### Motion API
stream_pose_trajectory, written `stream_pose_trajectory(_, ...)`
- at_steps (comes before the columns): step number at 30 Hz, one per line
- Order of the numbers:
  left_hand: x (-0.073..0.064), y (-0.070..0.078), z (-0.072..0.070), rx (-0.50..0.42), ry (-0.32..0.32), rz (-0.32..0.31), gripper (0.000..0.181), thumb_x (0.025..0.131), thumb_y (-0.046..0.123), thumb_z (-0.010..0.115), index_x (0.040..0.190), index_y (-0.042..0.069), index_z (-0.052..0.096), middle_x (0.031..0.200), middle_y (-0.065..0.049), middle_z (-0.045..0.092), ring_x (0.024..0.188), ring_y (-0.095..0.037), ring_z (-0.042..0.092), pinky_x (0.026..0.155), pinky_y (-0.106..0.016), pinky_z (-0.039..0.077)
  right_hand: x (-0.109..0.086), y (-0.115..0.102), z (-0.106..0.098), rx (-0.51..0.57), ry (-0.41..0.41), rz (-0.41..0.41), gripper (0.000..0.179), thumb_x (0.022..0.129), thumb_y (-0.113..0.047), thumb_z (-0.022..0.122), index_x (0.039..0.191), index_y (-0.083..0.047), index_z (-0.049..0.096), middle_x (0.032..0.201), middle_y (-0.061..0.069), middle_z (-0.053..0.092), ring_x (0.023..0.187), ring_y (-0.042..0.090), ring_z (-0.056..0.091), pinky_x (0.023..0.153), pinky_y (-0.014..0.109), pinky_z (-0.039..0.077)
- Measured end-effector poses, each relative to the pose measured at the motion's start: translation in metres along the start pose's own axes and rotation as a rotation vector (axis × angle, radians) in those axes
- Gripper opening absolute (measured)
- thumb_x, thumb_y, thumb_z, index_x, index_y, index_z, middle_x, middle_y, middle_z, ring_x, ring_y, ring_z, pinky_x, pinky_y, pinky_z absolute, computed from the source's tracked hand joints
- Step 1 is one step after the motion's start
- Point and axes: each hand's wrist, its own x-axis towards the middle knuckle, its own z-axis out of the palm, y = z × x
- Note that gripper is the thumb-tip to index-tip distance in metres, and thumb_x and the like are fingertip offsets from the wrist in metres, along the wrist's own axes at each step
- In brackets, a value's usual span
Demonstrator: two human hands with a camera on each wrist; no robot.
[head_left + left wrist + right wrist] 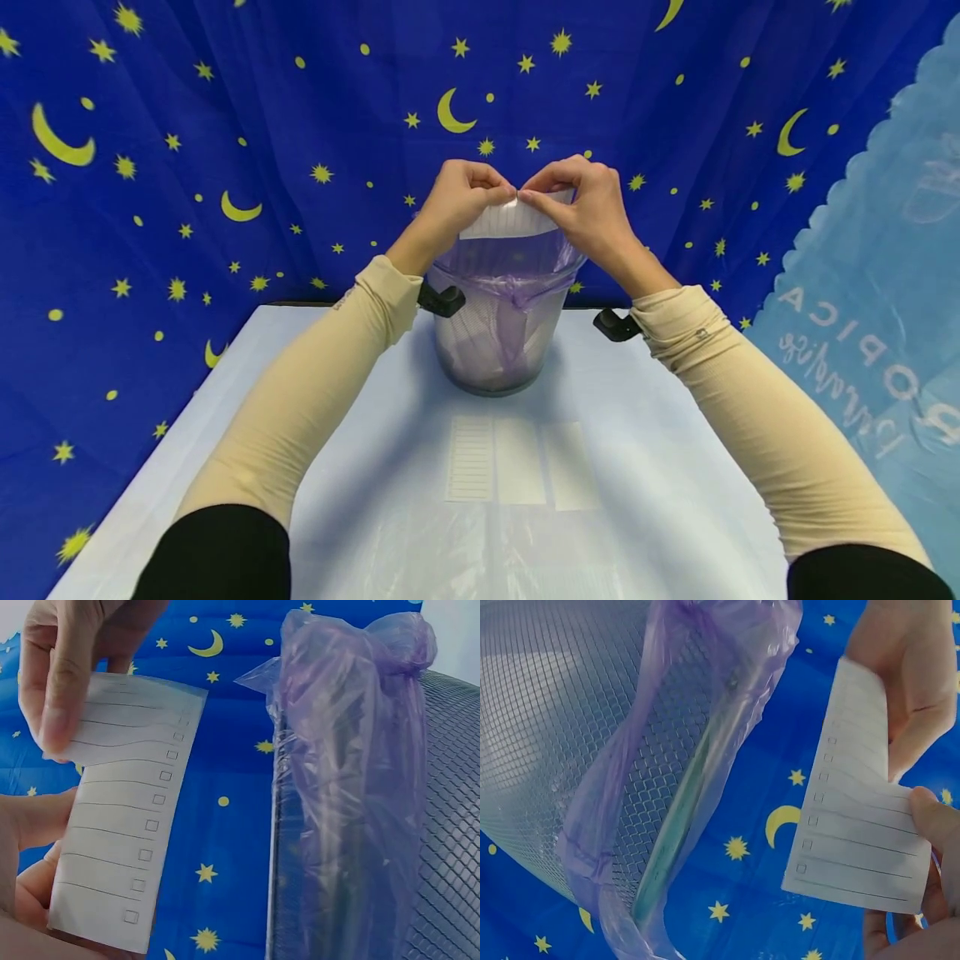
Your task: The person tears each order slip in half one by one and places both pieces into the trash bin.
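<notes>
Both hands pinch one white checklist slip point(501, 220), held over the mouth of a mesh wastebasket point(465, 333). My left hand point(459, 200) has thumb and fingers on its upper edge, and my right hand point(588, 204) grips right beside it, the fingertips almost meeting. Ruled lines and small boxes show on the slip point(124, 832) in the left wrist view. The paper bends between the two grips, as the slip point(855, 825) in the right wrist view also shows. A translucent purple bag point(513, 287) lines the basket, folded over its rim and knotted in front.
On the white table point(360, 533), in front of the basket, lie a lined slip point(470, 458) and two plain pale slips point(520, 461). A blue star-and-moon curtain point(300, 125) hangs behind. Black camera mounts point(617, 325) stick out from the wrists.
</notes>
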Motion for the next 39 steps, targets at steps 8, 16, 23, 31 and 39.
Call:
stream_pose_trajectory(8,-0.002,-0.004,0.001,0.022,-0.002,-0.031,0.014,0.1,0.013,0.073,0.095,0.0,0.078,0.083,0.003,0.069,0.075,-0.013,0.046,0.064,-0.027,0.036,-0.009,-0.01,-0.004,0.039,-0.003,-0.05,0.016,0.095,-0.025,0.081,0.097,-0.009,0.084,0.095,0.003,0.079,0.096,0.008,0.066,0.09,0.022,0.053)
stream_pose_trajectory(16,-0.003,-0.005,-0.002,0.085,-0.004,-0.091,0.015,0.101,0.016,0.072,0.099,0.002,0.078,0.091,0.0,0.07,0.083,-0.013,0.054,0.07,-0.026,0.043,-0.018,-0.033,-0.013,0.078,0.005,-0.112,0.014,0.094,-0.023,0.082,0.095,-0.009,0.084,0.093,0.002,0.078,0.096,0.007,0.066,0.09,0.023,0.052)
stream_pose_trajectory(23,-0.003,-0.011,-0.002,0.078,0.014,-0.107,0.015,0.1,0.016,0.073,0.099,0.002,0.078,0.091,-0.002,0.071,0.083,-0.014,0.058,0.07,-0.026,0.047,-0.023,-0.044,-0.02,0.136,0.026,-0.138,0.009,0.093,-0.013,0.082,0.096,-0.005,0.083,0.094,0.007,0.079,0.096,0.012,0.065,0.088,0.025,0.051)
stream_pose_trajectory(31,-0.002,-0.017,-0.007,0.084,0.081,-0.099,0.014,0.099,0.015,0.075,0.101,0.001,0.079,0.093,-0.002,0.073,0.083,-0.013,0.061,0.07,-0.025,0.049,-0.024,-0.036,-0.026,0.104,0.059,-0.054,0.011,0.095,-0.018,0.08,0.098,-0.007,0.083,0.096,0.006,0.079,0.096,0.007,0.061,0.081,0.017,0.052)
stream_pose_trajectory(39,0.001,-0.023,-0.016,0.07,0.192,-0.006,0.009,0.098,0.014,0.077,0.098,0.005,0.08,0.082,0.005,0.07,0.082,-0.012,0.063,0.071,-0.027,0.049,-0.016,0.002,-0.024,0.035,0.157,0.023,0.013,0.098,-0.022,0.077,0.101,-0.011,0.085,0.098,0.005,0.081,0.093,0.003,0.062,0.088,0.021,0.047)
